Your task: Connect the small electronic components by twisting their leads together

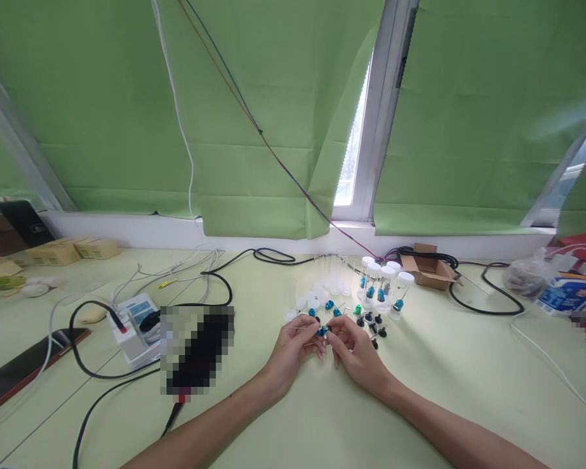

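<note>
My left hand (293, 345) and my right hand (359, 348) meet over the table, fingertips pinched together. Between them is a small shiny blue part (321, 331), held by my left fingers. At my right fingertips a small black piece (329, 329) shows; whether it is joined to the blue part I cannot tell. Just beyond my hands lie more blue parts (336, 312), a green one (358, 309) and several black knob-like pieces (381, 331). Several clear tubes with white caps (405, 279) stand behind these, with blue parts inside. Loose white caps (301, 303) lie to the left.
Clear tubes (339, 273) without visible contents stand at the back. An open cardboard box (432, 272) is behind the capped tubes. Black cable (273, 255) runs along the back. At left are a white power strip (135, 329) and a blurred-out dark object (200, 352).
</note>
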The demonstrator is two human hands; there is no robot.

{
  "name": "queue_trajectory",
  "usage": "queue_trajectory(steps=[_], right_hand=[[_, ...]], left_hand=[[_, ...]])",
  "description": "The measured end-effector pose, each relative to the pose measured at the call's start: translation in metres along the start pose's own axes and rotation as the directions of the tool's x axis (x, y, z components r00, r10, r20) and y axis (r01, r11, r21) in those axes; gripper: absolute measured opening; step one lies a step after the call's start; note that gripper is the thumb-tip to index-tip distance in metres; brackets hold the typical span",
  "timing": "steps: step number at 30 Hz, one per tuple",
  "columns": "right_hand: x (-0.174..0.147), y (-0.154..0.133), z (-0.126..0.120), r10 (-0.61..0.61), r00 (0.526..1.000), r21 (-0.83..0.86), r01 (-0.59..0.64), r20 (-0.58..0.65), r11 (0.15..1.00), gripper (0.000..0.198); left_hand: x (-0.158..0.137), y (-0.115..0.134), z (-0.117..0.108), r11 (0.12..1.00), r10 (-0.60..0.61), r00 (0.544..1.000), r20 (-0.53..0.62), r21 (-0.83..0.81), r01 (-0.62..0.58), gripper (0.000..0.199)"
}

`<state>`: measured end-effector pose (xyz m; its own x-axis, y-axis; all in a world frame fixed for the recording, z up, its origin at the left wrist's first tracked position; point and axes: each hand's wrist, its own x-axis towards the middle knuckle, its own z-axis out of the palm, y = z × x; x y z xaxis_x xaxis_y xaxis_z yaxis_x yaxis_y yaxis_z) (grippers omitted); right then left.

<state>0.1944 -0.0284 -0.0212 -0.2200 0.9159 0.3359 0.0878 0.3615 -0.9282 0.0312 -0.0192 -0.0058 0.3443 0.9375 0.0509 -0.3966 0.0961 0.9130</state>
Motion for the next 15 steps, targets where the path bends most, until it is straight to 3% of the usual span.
queue_trajectory(steps=[15], right_hand=[[0.0004, 0.0099, -0.0001, -0.013, 0.999, -0.026, 0.012, -0.05, 1.0, 0.023]], left_hand=[[0.0065, 0.0017, -0.0075, 0.972, -0.147, 0.989, -0.031, -0.192, 0.138, 0.056]])
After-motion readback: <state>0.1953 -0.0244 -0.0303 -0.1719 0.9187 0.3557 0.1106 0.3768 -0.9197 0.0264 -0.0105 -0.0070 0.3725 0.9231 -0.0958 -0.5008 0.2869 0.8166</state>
